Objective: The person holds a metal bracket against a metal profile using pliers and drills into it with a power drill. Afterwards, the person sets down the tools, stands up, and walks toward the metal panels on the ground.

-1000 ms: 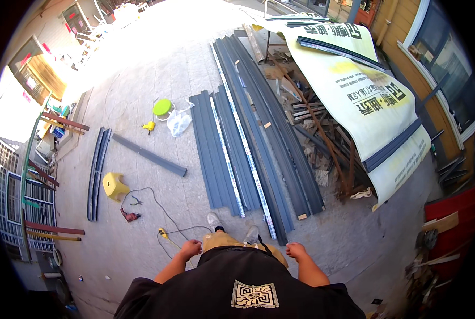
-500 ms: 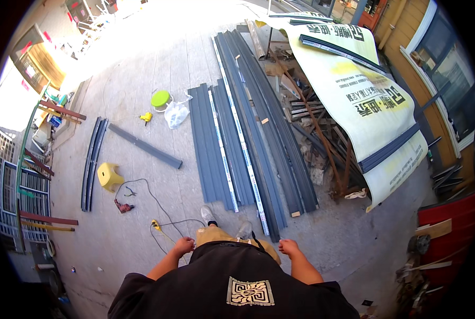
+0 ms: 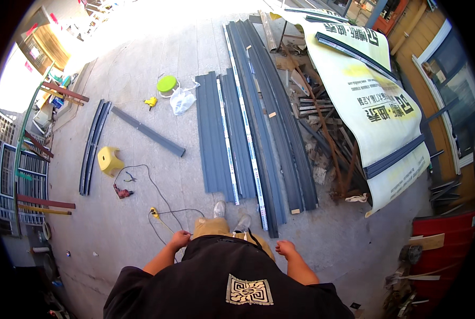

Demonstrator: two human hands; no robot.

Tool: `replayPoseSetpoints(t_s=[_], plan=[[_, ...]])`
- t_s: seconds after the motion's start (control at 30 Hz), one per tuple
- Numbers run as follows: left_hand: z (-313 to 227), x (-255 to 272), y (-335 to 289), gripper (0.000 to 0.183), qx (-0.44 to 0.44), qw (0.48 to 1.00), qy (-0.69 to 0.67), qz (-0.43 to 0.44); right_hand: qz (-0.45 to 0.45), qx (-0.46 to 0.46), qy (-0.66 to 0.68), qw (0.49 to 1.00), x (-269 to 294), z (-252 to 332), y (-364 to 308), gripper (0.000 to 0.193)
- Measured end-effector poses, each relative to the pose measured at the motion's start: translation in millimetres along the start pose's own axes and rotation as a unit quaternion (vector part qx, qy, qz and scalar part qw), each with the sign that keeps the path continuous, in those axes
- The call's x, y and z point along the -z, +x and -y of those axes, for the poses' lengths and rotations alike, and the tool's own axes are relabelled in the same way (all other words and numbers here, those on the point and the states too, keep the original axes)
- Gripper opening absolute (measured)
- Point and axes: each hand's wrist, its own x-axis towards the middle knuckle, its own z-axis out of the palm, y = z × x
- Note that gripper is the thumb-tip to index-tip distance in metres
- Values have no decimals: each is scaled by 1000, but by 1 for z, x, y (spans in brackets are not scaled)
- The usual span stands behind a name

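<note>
My left hand hangs beside my tan shorts with its fingers curled in. On the other side, my right hand is held away from the shorts, loosely closed. Nothing shows in either hand. Ahead of my feet lie long dark grey metal profiles, side by side on the ground. Some carry white printed strips, and small wooden blocks rest on them. The right hand is nearest to the lower ends of these profiles. A cable with a yellow connector lies on the ground ahead of my left hand.
On the left are a yellow stool, pliers, a red power tool, loose profiles and a yellow tool. A green-lidded bucket stands beside a plastic bag. A printed sheet covers scrap on the right.
The view has shifted slightly, and my feet stand a little farther right relative to the picture. My left hand has swung slightly outward and forward; both hands stay curled.
</note>
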Motion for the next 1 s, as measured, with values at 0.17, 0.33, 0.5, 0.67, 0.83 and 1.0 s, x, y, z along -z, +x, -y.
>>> replayPoseSetpoints(t_s=[0.17, 0.33, 0.5, 0.67, 0.83, 1.0], plan=[[-19, 12, 3, 36, 9, 998, 52, -15, -12, 42, -12, 999, -24, 32, -12, 35], [-22, 24, 27, 37, -22, 998, 62, 0, -29, 30, 1, 999, -33, 56, -24, 33], [-19, 41, 66, 34, -5, 999, -3, 38, -55, 35, 19, 998, -44, 80, -38, 31], [-15, 61, 116, 27, 44, 986, 157, 18, -65, 34, 22, 997, -61, 99, -59, 31], [-30, 66, 151, 30, -2, 988, 151, 7, -86, 39, 32, 995, -71, 89, -74, 32], [-68, 67, 159, 33, -27, 983, 184, -4, -109, 22, 37, 993, -82, 80, -97, 32]])
